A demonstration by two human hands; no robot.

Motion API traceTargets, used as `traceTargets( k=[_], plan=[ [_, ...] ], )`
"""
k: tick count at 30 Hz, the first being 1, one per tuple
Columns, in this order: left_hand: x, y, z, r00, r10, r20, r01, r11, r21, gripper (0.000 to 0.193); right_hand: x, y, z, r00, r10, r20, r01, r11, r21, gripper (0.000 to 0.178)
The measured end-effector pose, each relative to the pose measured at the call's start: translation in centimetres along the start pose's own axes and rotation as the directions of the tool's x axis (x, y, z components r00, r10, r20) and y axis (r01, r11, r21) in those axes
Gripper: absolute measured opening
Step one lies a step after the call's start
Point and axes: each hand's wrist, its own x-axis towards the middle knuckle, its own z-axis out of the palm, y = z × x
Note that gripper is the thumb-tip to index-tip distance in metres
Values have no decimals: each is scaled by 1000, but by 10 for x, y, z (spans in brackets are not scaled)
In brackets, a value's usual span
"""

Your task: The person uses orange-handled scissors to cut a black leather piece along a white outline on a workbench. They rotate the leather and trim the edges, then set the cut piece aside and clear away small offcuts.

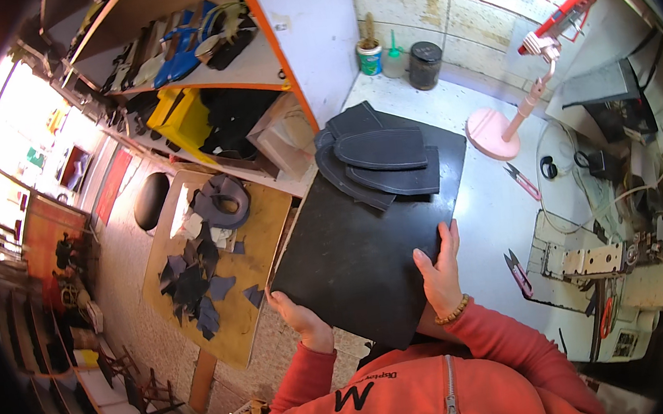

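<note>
A flat black board (pixel 352 257) lies across the front edge of the white table and juts out toward me. My left hand (pixel 303 321) grips its near left edge, with the fingers partly hidden by the board. At the right edge my right hand (pixel 440 272) holds on, thumb on top and fingers along the side. Several dark grey curved pieces with pale stitching (pixel 382 148), which look like fabric or leather, are stacked on the board's far part, away from both hands.
The white table (pixel 484 216) carries a pink phone stand (pixel 492 134), thread snips (pixel 522 181), more snips (pixel 519 273) and a sewing machine (pixel 600 261) at right. A dark jar (pixel 424 65) stands at the back. Lower left, a brown board (pixel 260 214) holds dark scraps (pixel 196 288) beside shelving.
</note>
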Motion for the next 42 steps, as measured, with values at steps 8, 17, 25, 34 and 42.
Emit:
traceTargets(
  k=[8,17,25,34,42],
  plan=[
    [12,7,46,990,99,99,-108,990,96,46,39,1,7,1000,7,-23,-8,999,-44,73],
    [13,1,24,967,46,249,-27,997,-78,48,44,10,-17,992,56,110,-79,973,215,68],
    [2,-31,10,850,-366,378,469,853,-229,70,-45,5,-131,953,-238,188,283,920,-271,41],
    [29,42,27,852,485,197,-524,789,321,44,-55,25,-196,920,-355,167,349,544,-763,16],
    [-90,58,90,360,-46,932,-515,823,239,32,-56,33,-207,957,-268,109,267,673,-690,8]
  ],
)
